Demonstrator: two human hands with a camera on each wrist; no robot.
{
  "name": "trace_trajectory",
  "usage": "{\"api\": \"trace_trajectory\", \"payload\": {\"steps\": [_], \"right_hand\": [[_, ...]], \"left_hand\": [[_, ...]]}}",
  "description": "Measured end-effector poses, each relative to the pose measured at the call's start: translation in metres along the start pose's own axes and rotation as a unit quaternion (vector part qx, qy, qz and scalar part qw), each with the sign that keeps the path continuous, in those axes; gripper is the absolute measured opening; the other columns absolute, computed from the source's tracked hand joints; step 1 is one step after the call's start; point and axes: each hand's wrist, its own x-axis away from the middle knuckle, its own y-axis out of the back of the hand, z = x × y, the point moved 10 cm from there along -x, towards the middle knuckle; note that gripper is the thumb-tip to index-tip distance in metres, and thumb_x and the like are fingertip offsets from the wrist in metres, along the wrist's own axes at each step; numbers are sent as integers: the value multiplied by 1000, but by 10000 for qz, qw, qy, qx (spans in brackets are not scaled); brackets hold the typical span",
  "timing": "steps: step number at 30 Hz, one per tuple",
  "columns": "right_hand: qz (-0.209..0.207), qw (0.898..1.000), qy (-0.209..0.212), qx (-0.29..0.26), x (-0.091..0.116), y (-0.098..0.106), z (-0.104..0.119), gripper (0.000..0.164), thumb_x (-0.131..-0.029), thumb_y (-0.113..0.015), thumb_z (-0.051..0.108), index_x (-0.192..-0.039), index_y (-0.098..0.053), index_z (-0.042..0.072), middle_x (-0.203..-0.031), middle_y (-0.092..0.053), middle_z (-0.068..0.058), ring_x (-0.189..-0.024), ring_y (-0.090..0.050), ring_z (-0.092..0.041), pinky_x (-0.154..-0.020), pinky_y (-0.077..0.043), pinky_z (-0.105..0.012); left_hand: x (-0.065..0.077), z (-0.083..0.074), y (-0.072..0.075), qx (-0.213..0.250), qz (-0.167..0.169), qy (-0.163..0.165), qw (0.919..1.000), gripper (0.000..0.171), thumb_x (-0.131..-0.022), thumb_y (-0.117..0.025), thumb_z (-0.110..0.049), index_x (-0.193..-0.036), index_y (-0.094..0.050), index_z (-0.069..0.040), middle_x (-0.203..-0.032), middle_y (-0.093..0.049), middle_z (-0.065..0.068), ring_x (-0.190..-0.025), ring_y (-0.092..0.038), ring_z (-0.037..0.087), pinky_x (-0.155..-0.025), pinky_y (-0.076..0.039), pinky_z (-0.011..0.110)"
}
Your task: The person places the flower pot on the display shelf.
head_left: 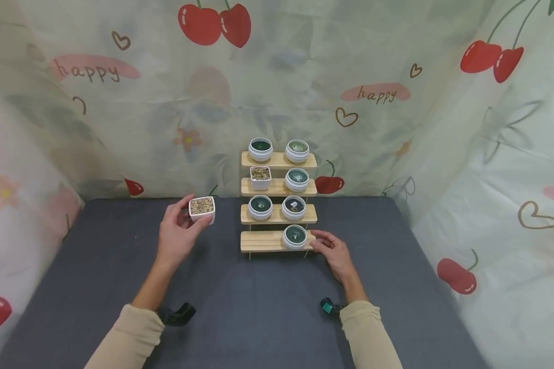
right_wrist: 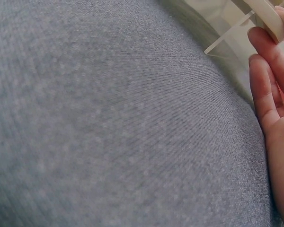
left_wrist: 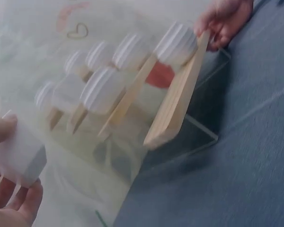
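Observation:
My left hand [head_left: 177,230] grips a small square white pot [head_left: 201,206] filled with beige, grainy bits, held above the dark table left of a tiered wooden stand [head_left: 263,241]. In the left wrist view that pot [left_wrist: 19,151] is pinched between thumb and fingers. My right hand [head_left: 334,253] pinches the right end of the stand's lowest board, its fingers [right_wrist: 270,52] under the edge. Beside it on that board stands a round white pot [head_left: 295,237] with dark green filling. The left part of this board is bare.
On the upper boards stand several round white pots [head_left: 260,206] and another square pot [head_left: 260,177] with grainy filling. Clear legs [right_wrist: 229,30] carry the stand. Behind hangs a cloth [head_left: 277,77] printed with cherries, and dark fabric covers the table [head_left: 258,318].

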Motion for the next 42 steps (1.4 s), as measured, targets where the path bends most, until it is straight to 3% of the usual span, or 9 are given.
{"api": "trace_trajectory", "payload": {"steps": [8,15,19,26,31,38,42], "right_hand": [[-9,10000,-1,13,0,1,-1,44,-93,-77,22,-132,-65,5,-90,-73,11,-82,-65,-6,-81,-56,-21],[-43,10000,24,-37,2,3,-2,43,-93,-76,20,-131,-66,5,-89,-74,11,-81,-65,-6,-80,-56,-21],[-23,10000,52,-33,2,3,-2,45,-93,-77,20,-132,-65,3,-90,-74,12,-82,-65,-5,-81,-56,-21],[-102,9999,84,-51,-1,8,0,43,-93,-76,18,-131,-65,3,-88,-74,12,-80,-66,-5,-79,-56,-21],[-41,10000,0,-44,-1,4,-1,44,-93,-76,20,-132,-65,4,-91,-74,12,-83,-66,-6,-80,-57,-21],[138,9997,-209,13,5,-3,11,43,-96,-73,16,-135,-62,1,-91,-74,14,-85,-66,-5,-82,-56,-20],[99,9997,-201,-17,-3,0,-3,43,-96,-72,15,-136,-62,2,-91,-74,14,-84,-66,-5,-81,-56,-20]], "left_hand": [[12,-2,-30,275,290,-58,9992,73,-81,-85,-3,-144,-48,-5,-137,-54,14,-117,-59,19,-88,-53,10],[18,0,-56,-63,510,98,9986,71,-79,-87,-4,-142,-52,-4,-135,-58,17,-123,-57,25,-104,-52,27],[22,1,-71,61,630,110,9979,71,-77,-86,2,-140,-54,-1,-135,-58,21,-124,-58,30,-106,-53,36],[31,12,-99,298,808,66,9963,69,-73,-92,-7,-134,-61,-6,-128,-58,12,-120,-62,26,-104,-56,38],[36,19,-105,60,599,93,9981,67,-71,-94,-11,-131,-64,-8,-123,-63,10,-111,-67,25,-99,-58,41],[41,29,-109,-187,547,262,9980,69,-69,-95,-9,-130,-64,-6,-118,-64,10,-106,-69,24,-92,-60,30],[42,33,-114,-193,568,317,9977,68,-69,-94,-8,-130,-64,-5,-118,-63,12,-106,-70,25,-90,-61,28]]}}
